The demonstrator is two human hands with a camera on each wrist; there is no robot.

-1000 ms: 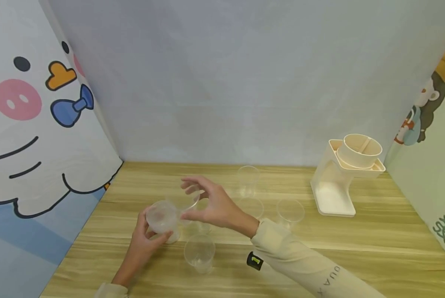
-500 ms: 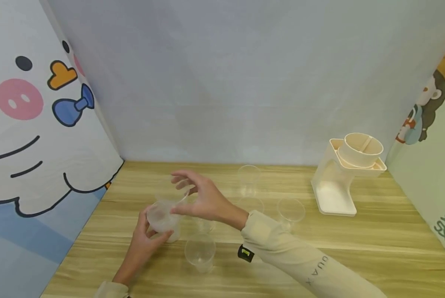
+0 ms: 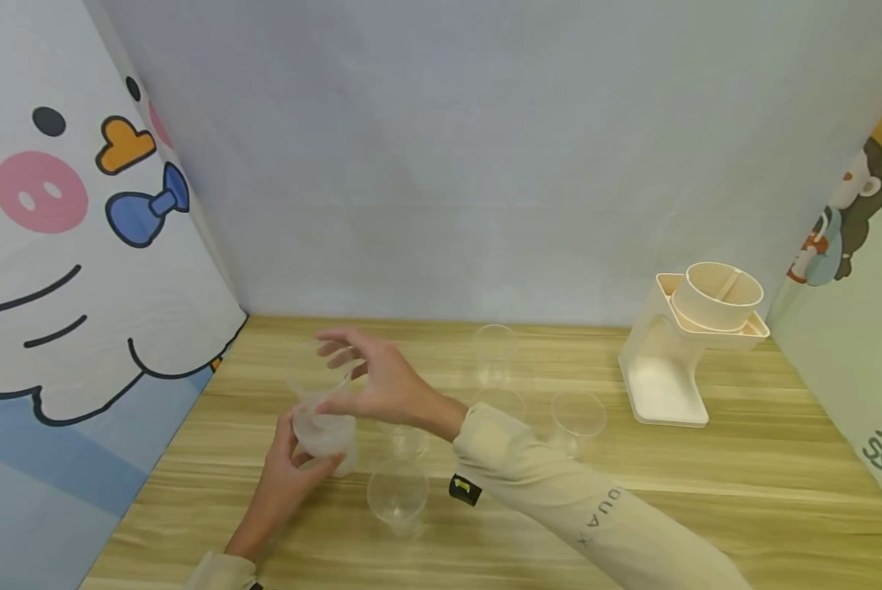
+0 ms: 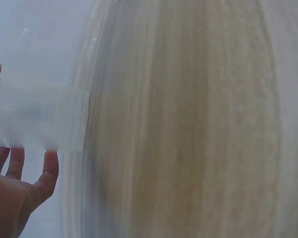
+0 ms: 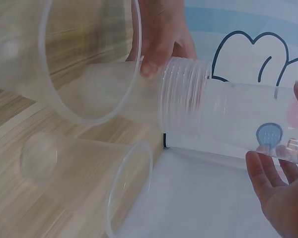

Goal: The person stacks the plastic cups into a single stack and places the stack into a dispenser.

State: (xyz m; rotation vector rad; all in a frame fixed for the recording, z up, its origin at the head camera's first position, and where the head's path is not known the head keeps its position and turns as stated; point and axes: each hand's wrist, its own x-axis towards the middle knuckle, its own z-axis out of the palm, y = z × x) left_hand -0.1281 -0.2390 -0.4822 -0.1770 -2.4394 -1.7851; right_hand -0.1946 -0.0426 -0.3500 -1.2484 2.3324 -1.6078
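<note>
In the head view my left hand (image 3: 288, 475) grips a stack of nested clear plastic cups (image 3: 326, 438) at the left of the table. Its fingers and thumb curl round the stack's side, also seen in the left wrist view. My right hand (image 3: 378, 381) holds a single clear plastic cup (image 3: 310, 369) near its rim, thumb on one side and fingers on the other. The right wrist view shows this cup (image 5: 233, 106) lined up with the stack, its lower end at the ribbed rims (image 5: 181, 94). A standing clear cup (image 3: 398, 496) is just right of the left hand.
More clear cups stand across the middle: one cup (image 3: 409, 442) under the right wrist, a cup (image 3: 496, 352) farther back, and a cup (image 3: 578, 416) to the right. A cream-coloured stand with a round top (image 3: 666, 360) is at the back right. Printed cloths surround the wooden table (image 3: 743, 492).
My right hand has moved left with its cup, from beside the stack to right over its mouth. The left hand and stack have stayed in place.
</note>
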